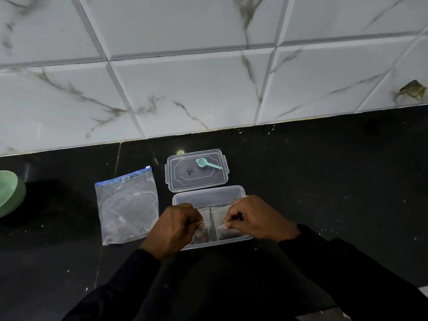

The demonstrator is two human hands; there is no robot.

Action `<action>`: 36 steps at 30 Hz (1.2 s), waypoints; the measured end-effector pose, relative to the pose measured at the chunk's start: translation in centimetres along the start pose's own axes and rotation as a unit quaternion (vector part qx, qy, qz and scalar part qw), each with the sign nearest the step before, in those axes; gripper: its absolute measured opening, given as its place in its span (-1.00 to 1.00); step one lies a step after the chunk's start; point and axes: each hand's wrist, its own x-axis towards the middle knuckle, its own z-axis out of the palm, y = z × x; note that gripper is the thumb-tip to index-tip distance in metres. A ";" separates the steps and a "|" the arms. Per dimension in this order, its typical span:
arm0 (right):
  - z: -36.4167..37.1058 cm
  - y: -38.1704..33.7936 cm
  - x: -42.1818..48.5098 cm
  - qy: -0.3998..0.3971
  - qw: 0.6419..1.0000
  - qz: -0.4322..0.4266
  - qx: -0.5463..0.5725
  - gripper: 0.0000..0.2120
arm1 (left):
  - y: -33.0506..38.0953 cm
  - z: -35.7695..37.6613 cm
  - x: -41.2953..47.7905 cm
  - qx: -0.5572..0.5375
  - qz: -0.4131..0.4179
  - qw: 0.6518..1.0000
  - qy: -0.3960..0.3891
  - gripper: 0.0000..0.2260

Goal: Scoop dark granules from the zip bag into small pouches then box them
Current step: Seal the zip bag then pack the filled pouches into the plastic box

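A clear plastic box [208, 193] sits on the black counter in front of me. Two small translucent pouches lie side by side inside it, a left pouch [205, 216] and a right pouch [220, 214], both with dark granules at their near ends. My left hand [173, 225] pinches the near part of the left pouch. My right hand [257, 218] pinches the near part of the right pouch. The zip bag [127, 209] with a blue seal lies flat to the left of the box. A teal scoop [207, 163] rests on the box's lid [196, 174].
The lid lies just behind the box, near the marble-tiled wall [208, 77]. A green bowl [9, 193] stands at the far left edge of the counter. Black counter [324, 170] stretches to the right of the box.
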 end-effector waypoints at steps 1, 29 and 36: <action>-0.1 -0.2 0.0 -0.004 1.000 -0.003 -0.004 -0.87 | 0.0 -0.1 -0.1 -0.002 -0.002 1.000 0.003 -0.91; 1.0 1.3 4.6 0.049 0.949 -0.048 -0.308 -0.78 | -1.6 0.7 3.6 0.271 0.019 0.959 -0.080 -0.76; 3.7 2.1 4.4 -0.111 0.931 0.032 -0.346 -0.75 | -1.8 3.1 4.3 0.283 -0.060 0.932 -0.218 -0.78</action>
